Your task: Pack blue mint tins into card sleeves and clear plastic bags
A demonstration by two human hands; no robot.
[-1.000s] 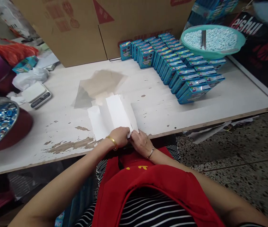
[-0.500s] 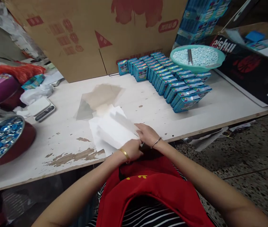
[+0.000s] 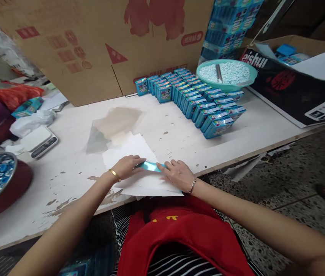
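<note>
A shiny light-blue strip stretches between my hands above the table's front edge; its exact kind I cannot make out. My left hand pinches its left end, fingers pressed together. At the other end, my right hand grips it between thumb and fingers, the palm low over a white paper sheet. This sheet lies under both hands, reaching the table edge. Behind it lies more white paper.
Rows of small blue boxes stand beyond my right hand, beside a turquoise basin of pale pellets. A large carton blocks the back. Leftward are a white scale and a red-brown bowl of shiny blue pieces.
My hands have moved apart and up from the table edge, the left one going left. The blue strip now shows between them, and the white sheet lies flatter. The view has shifted slightly.
</note>
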